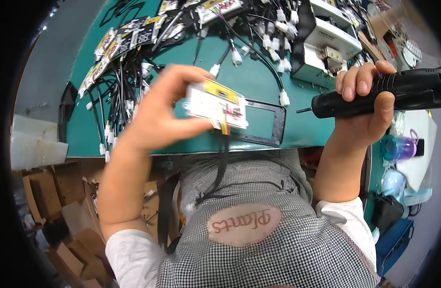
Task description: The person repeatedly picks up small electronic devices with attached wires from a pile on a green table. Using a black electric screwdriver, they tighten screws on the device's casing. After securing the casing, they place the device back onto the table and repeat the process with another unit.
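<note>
My left hand (165, 110) pinches a small white circuit module (215, 106) with a yellow strip between thumb and fingers, above the near edge of the green table. A black cable hangs from the module over my apron. Fingers and wrist are a little blurred. My right hand (362, 98) is wrapped round a black electric screwdriver (388, 93), raised over the table's right side, its thin bit pointing left. Below and right of the module, a black rectangular plastic frame (280, 126) lies flat on the table, partly hidden by the module.
Modules with bundled black cables (119, 77) and white connectors crowd the table (182, 145) at the far left. More white connectors (278, 36) lie at the back, beside a white-and-black machine (326, 48). Cardboard boxes (67, 201) stand lower left; a purple-blue bottle (400, 146) is at right.
</note>
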`<state>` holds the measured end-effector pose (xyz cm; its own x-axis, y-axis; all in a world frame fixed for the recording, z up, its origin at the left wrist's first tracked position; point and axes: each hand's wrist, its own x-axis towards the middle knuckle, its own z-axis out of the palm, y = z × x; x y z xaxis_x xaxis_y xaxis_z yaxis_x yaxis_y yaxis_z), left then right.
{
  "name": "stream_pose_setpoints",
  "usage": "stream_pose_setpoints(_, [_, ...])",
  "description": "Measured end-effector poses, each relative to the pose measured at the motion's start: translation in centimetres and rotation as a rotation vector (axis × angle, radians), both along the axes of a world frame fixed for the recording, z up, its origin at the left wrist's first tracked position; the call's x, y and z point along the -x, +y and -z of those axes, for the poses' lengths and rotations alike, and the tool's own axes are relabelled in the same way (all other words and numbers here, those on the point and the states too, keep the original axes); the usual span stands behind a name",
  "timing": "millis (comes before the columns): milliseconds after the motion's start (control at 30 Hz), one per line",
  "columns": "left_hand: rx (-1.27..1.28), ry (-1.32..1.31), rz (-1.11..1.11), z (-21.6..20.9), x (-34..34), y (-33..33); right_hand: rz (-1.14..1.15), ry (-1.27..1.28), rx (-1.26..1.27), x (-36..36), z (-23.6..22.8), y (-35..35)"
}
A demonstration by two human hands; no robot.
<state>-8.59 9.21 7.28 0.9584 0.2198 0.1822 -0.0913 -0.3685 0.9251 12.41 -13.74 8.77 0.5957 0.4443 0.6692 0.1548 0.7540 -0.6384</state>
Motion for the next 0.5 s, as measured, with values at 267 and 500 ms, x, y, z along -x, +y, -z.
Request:
stream_pose_setpoints(267, [-0.835,0.029,0.106,3.8,-2.0,-3.1,0.039,-0.012,0.025,0.2,1.4,-2.7])
stream_pose_setpoints(500, [-0.893,-0.06,0.178,4.2,-3.7,-3.7,0.106,0.021,0.031,0.1,1.9,-2.6])
